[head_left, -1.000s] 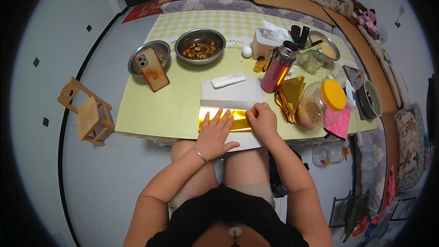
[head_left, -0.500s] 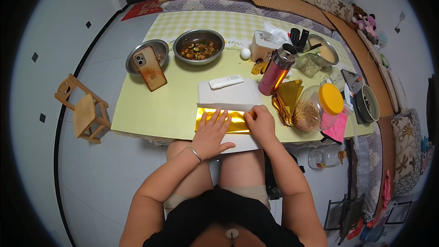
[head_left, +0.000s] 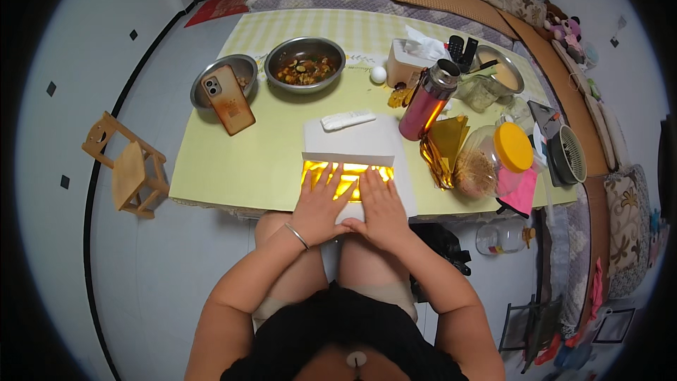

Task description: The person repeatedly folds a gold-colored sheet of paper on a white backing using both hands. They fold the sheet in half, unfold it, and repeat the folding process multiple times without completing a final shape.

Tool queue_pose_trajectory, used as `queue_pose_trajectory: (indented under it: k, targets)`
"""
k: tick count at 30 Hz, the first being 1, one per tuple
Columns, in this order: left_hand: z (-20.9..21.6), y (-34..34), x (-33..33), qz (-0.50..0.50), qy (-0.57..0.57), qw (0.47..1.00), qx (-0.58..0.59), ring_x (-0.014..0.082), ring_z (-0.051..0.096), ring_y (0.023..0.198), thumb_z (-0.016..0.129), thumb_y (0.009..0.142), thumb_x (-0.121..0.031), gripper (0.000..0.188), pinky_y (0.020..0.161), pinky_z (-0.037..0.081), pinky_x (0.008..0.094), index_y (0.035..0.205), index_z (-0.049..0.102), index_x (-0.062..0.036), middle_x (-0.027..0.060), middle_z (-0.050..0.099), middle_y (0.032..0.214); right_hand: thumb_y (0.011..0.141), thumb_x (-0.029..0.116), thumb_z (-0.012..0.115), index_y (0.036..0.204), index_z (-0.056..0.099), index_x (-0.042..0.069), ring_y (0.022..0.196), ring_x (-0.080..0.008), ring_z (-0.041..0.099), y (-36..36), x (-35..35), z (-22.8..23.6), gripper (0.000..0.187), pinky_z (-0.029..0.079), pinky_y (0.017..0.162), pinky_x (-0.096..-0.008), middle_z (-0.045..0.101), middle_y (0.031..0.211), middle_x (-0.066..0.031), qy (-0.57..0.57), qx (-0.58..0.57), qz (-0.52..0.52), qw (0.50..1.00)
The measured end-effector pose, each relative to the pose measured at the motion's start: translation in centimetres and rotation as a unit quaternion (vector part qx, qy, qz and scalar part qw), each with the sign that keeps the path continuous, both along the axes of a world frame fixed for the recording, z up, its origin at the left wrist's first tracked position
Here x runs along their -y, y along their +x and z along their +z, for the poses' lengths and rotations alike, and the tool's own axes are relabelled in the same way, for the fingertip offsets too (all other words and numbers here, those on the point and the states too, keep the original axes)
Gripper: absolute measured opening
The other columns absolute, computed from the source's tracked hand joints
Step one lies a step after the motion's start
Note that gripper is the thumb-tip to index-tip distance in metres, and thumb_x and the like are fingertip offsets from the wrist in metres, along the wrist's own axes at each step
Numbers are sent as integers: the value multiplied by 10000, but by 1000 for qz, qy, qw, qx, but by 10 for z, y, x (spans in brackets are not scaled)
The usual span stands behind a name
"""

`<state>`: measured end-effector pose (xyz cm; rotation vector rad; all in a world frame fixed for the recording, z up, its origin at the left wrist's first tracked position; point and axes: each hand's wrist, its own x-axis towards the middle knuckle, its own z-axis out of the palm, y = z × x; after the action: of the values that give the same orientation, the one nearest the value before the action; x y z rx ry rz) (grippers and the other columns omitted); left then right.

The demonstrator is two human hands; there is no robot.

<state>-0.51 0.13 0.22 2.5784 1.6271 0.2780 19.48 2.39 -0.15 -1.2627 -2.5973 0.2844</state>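
A shiny gold foil sheet lies near the table's front edge, with a pale strip along its far side. My left hand rests flat on its left part, fingers spread. Beside it my right hand presses flat on the right part, fingers stretched out, and the two thumbs meet. Under the foil is a white sheet, partly covered by my hands. A long white packet lies on that sheet beyond the foil. Folded gold foil pieces lie to the right.
A phone leans on a steel bowl; a second steel bowl holds food in broth. Around the right side stand a pink thermos, a tissue box, a yellow-lidded jar and a green basket. A wooden chair stands left.
My right hand has let go of the foil's right edge and moved left, now lying flat with fingers spread. My left hand stays nearly in place on the foil.
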Motion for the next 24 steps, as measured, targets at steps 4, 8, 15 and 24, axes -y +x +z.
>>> queue_pose_trajectory:
  k: [4,8,15,24]
  targets:
    - [-9,-30,13,63,-33,997,26,373,169,1569,624,846,-717,1029,1212,123,659,1590,337,-66,219,212,1680,916,543,641,1554,333,-31,1523,-401,281,33,2,-12,912,234,1227,-550,313,1621,-260,21,8,-15,1000]
    - [-8,-41,24,94,-46,994,38,362,144,1577,611,859,-710,1087,1212,101,669,1597,268,11,213,184,1690,952,383,621,1521,399,-21,1503,-347,345,42,-1,-8,732,292,1178,-609,369,1603,-228,56,69,1,996]
    - [18,-29,20,146,8,988,-58,411,156,1562,602,843,-737,1117,1204,82,686,1577,275,40,252,217,1665,916,150,544,1286,610,-32,1284,-319,592,37,-21,8,417,362,1102,-658,634,1351,-211,172,110,50,978]
    - [-3,-23,21,115,13,993,-10,444,252,1521,635,860,-671,1013,1220,204,594,1511,384,64,298,302,1609,911,155,539,1248,642,-62,1182,-360,629,35,-17,-10,413,364,1127,-610,660,1279,-257,214,78,37,973]
